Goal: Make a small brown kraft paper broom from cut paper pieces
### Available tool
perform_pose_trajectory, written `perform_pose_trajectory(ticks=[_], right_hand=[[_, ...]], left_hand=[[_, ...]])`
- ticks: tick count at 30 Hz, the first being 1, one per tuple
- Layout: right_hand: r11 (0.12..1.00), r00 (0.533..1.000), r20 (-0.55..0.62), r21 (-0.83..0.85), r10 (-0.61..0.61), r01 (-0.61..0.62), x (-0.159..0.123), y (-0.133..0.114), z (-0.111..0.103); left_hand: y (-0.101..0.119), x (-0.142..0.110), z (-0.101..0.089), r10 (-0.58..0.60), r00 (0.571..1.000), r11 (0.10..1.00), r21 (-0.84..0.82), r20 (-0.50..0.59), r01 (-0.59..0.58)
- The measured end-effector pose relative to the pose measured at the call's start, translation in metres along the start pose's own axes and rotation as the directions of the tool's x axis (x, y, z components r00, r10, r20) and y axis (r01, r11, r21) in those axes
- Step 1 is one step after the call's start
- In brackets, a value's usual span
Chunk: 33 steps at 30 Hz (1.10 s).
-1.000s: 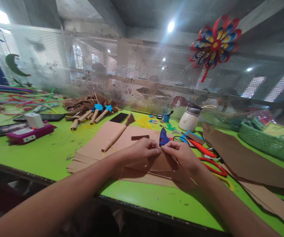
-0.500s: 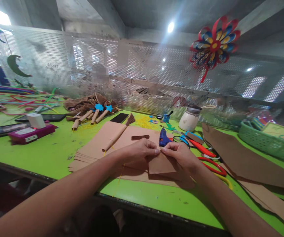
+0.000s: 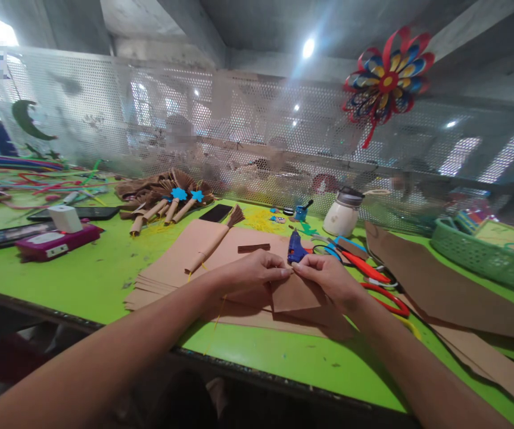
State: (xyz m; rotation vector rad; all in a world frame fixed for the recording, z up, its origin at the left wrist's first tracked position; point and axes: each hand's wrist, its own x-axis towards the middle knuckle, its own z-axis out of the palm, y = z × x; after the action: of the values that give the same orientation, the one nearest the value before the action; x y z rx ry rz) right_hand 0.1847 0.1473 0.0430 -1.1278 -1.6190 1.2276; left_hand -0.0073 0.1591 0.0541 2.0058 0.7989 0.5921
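My left hand point(image 3: 252, 273) and my right hand point(image 3: 326, 279) meet fingertip to fingertip over a stack of brown paper sheets point(image 3: 171, 268) on the green table point(image 3: 96, 268). Both pinch the top edge of a small brown paper piece point(image 3: 295, 295), which hangs down between them. A rolled paper broom point(image 3: 214, 241) lies on the stack to the left. A blue glue gun point(image 3: 296, 247) sits just beyond my fingers.
Red-handled scissors point(image 3: 375, 286) lie right of my right hand. A pile of finished paper brooms point(image 3: 167, 199) is at the back left, near a pink box point(image 3: 53, 243). A white jar point(image 3: 342, 215), a green basket point(image 3: 484, 256) and long brown strips point(image 3: 453, 298) stand to the right.
The small brown piece, mostly hidden behind my hands a second ago, now hangs in plain view below my pinching fingers. My hands stay almost in place.
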Motion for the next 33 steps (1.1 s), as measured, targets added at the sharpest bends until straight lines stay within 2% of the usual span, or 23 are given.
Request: perform_pose_trajectory(ticks=[5, 12, 18, 27, 33], right_hand=[[0.999, 1.0, 0.02, -0.037, 0.003, -0.002, 0.0015, 0.0023, 0.002], [0.999, 0.999, 0.035, -0.039, 0.007, -0.006, 0.0017, 0.0014, -0.0008], [0.997, 1.0, -0.011, -0.073, 0.01, -0.011, 0.0029, 0.001, -0.0055], [0.997, 0.999, 0.037, -0.073, 0.04, -0.037, 0.0028, 0.0027, -0.0048], [0.997, 0.999, -0.026, -0.074, 0.034, -0.036, 0.0038, 0.0031, -0.0032]], left_hand=[[-0.0032, 0.0025, 0.0037, -0.073, 0.997, 0.993, -0.099, -0.025, 0.07], [0.0031, 0.0012, 0.0013, -0.028, 0.998, 0.994, 0.106, -0.054, 0.034], [0.0019, 0.0011, 0.0003, -0.051, 0.998, 0.99, 0.127, -0.039, 0.055], [0.0032, -0.0007, 0.0006, -0.079, 0.997, 0.994, 0.073, -0.001, 0.079], [0.002, -0.002, 0.0058, -0.067, 0.998, 0.997, -0.027, 0.011, 0.067]])
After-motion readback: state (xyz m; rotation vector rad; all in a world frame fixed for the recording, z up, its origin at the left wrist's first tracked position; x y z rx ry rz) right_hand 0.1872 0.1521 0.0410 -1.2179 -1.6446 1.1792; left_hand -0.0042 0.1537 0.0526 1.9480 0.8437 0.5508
